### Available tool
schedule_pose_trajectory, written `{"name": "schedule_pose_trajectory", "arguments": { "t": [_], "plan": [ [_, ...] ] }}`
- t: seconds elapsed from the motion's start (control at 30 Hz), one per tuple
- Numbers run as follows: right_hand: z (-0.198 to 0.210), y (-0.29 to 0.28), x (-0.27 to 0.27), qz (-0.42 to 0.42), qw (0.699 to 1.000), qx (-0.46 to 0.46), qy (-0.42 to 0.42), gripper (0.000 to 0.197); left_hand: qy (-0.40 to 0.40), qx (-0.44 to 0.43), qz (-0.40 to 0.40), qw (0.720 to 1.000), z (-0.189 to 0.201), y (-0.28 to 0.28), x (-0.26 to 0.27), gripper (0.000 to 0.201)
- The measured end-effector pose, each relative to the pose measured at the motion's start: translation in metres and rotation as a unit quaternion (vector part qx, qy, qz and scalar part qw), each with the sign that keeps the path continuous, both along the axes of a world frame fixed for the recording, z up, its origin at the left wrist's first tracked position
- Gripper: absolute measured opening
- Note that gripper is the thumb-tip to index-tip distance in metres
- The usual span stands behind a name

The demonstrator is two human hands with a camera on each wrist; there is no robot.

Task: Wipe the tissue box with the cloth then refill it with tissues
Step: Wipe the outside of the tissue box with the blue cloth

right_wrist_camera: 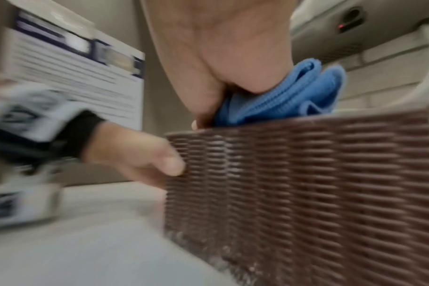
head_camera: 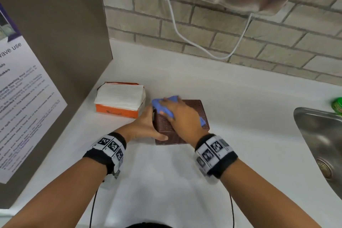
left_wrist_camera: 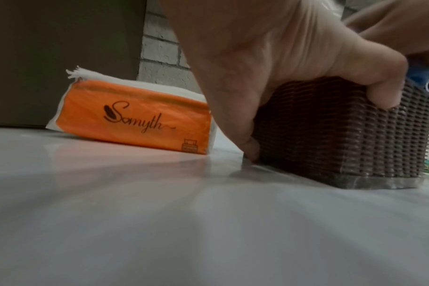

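Brown woven tissue box point(head_camera: 192, 114) standing on the white counter point(head_camera: 240, 98), near the middle, between an orange pack of tissues point(head_camera: 120, 98) to the left and a steel sink point(head_camera: 318, 135) to the right. Left hand point(head_camera: 146, 126) gripping the left end of the box: thumb against the near side, fingers curled over the top edge and down, as seen from the left wrist. Right hand point(head_camera: 177, 114) lying on top of the box, fingers closed around a folded blue cloth point(head_camera: 166, 103) and pressing it on the lid; part of the cloth sticking out past the fingers and under the wrist. Tissue pack open on top, white sheets showing, just beside the box but apart from it. Behind, a brick wall point(head_camera: 222, 29) with a white cable point(head_camera: 174, 20) hanging in a loop. Printed notice point(head_camera: 22, 98) on the grey panel at the left. Something green point(head_camera: 337, 105) at the far edge of the sink, too cut off to name.
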State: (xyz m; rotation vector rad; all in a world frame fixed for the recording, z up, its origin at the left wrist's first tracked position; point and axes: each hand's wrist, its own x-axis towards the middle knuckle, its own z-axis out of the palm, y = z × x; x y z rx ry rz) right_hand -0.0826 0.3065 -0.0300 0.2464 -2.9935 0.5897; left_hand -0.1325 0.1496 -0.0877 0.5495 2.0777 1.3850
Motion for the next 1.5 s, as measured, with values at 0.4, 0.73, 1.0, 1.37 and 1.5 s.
{"name": "schedule_pose_trajectory", "arguments": {
  "t": [0.4,0.73,1.0,1.37,1.5],
  "plan": [
    [-0.003,0.093,0.077,-0.043,0.997,-0.058,0.006,0.037,-0.004,-0.003,0.000,1.000,-0.001,0.002,-0.004,0.127],
    [0.004,0.005,0.041,0.064,0.997,0.001,-0.033,0.044,-0.021,-0.029,-0.016,0.999,0.000,-0.006,-0.010,0.136],
    [0.041,0.094,0.048,-0.187,0.959,-0.212,-0.008,0.031,-0.002,-0.017,0.013,1.000,0.005,-0.001,-0.006,0.120],
    [-0.012,0.002,0.027,-0.020,0.998,0.061,-0.020,0.044,0.031,-0.022,0.024,0.999,-0.001,-0.005,-0.008,0.124],
    [-0.004,0.018,-0.002,0.069,0.994,0.079,-0.029,0.040,0.042,-0.026,0.031,0.998,0.002,-0.004,-0.008,0.120]
  ]
}}
